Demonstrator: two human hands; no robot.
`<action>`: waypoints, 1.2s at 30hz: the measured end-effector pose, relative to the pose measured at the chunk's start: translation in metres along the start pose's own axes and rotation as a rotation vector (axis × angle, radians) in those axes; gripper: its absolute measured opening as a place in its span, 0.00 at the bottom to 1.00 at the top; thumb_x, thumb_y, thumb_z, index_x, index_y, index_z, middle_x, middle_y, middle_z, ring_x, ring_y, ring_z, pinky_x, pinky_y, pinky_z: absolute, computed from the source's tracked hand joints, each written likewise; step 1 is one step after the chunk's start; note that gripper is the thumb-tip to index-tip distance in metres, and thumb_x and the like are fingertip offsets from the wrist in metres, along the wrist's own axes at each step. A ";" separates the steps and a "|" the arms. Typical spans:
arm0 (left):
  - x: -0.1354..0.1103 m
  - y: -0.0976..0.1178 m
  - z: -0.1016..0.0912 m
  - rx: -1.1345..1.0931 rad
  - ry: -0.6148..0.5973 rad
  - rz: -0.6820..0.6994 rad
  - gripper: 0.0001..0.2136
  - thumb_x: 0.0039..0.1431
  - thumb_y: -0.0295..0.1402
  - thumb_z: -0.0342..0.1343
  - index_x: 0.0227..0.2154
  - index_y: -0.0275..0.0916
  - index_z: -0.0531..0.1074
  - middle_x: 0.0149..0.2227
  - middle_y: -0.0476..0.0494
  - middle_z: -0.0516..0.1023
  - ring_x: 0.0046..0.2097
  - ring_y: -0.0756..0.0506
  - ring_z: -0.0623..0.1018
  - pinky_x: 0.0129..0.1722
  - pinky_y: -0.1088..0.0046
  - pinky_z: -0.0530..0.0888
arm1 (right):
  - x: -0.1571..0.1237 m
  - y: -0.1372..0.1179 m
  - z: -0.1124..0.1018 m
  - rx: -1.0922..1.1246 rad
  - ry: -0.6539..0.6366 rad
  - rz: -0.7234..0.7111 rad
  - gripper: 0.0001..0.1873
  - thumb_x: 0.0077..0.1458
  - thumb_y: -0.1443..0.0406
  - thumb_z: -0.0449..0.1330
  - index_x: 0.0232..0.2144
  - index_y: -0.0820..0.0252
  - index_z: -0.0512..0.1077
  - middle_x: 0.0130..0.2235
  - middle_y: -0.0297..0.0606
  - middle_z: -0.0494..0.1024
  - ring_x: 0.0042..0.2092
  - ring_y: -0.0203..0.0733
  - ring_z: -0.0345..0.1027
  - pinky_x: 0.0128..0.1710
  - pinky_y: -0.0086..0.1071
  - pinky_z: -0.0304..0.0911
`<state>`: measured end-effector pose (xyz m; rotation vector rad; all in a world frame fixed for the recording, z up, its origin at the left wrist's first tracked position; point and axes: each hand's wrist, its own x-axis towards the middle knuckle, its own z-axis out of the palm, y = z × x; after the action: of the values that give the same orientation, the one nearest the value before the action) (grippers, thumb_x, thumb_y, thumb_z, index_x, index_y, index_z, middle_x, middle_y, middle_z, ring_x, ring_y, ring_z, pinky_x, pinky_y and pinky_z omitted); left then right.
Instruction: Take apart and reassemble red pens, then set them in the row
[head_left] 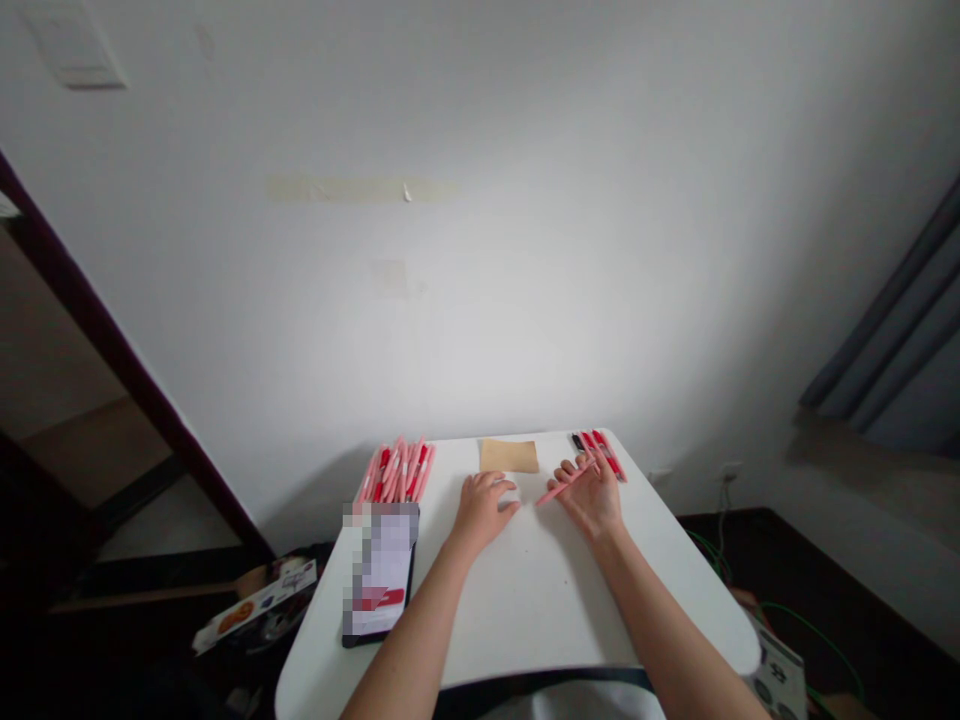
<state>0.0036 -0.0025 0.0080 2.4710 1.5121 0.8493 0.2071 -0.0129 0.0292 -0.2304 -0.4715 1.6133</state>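
Note:
My right hand (589, 500), palm turned up, has its fingers closed around a slim pink pen (556, 490) that slants down to the left. Over the middle of the table, my left hand (484, 510) is open and holds nothing, its thumb apart from the curved fingers. Just beyond it lies a tan rectangle of paper or card (510, 456). A few red, pink and black pens (611, 455) rest at the far right corner, partly behind my right hand. At the far left is a pile of pink and red pens (396, 470).
A tablet or large phone (386, 575) with a lit, partly blurred screen lies at the left of the white table (525, 620). The wall (480, 300) rises behind the table. Boxes and green cables (810, 640) are on the floor at right.

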 end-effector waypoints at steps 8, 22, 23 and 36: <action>0.001 0.002 -0.001 -0.002 -0.007 -0.008 0.12 0.51 0.38 0.59 0.41 0.48 0.75 0.49 0.47 0.74 0.53 0.43 0.70 0.57 0.59 0.61 | 0.001 0.000 -0.003 -0.074 0.022 -0.021 0.17 0.53 0.53 0.56 0.21 0.56 0.61 0.22 0.27 0.63 0.25 0.34 0.59 0.30 0.34 0.61; 0.000 0.002 -0.002 0.011 -0.014 -0.010 0.12 0.52 0.39 0.58 0.41 0.48 0.75 0.50 0.46 0.73 0.53 0.43 0.69 0.57 0.59 0.61 | -0.001 0.000 -0.001 -0.029 0.003 -0.014 0.15 0.52 0.55 0.57 0.21 0.56 0.62 0.22 0.27 0.64 0.25 0.34 0.60 0.30 0.34 0.60; 0.000 0.002 -0.002 0.011 -0.014 -0.010 0.12 0.52 0.39 0.58 0.41 0.48 0.75 0.50 0.46 0.73 0.53 0.43 0.69 0.57 0.59 0.61 | 0.000 0.000 -0.001 -0.032 0.004 -0.014 0.15 0.52 0.55 0.57 0.21 0.56 0.62 0.22 0.27 0.64 0.25 0.34 0.60 0.30 0.34 0.60; 0.002 -0.001 0.001 -0.008 0.045 -0.004 0.10 0.53 0.36 0.57 0.39 0.45 0.75 0.46 0.44 0.74 0.52 0.43 0.70 0.55 0.59 0.63 | 0.004 0.004 -0.010 -0.100 -0.003 -0.030 0.15 0.54 0.50 0.57 0.27 0.54 0.66 0.25 0.28 0.66 0.26 0.34 0.61 0.31 0.34 0.62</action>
<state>0.0042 -0.0006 0.0079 2.4588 1.5238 0.9140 0.2076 -0.0077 0.0197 -0.2948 -0.5562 1.5629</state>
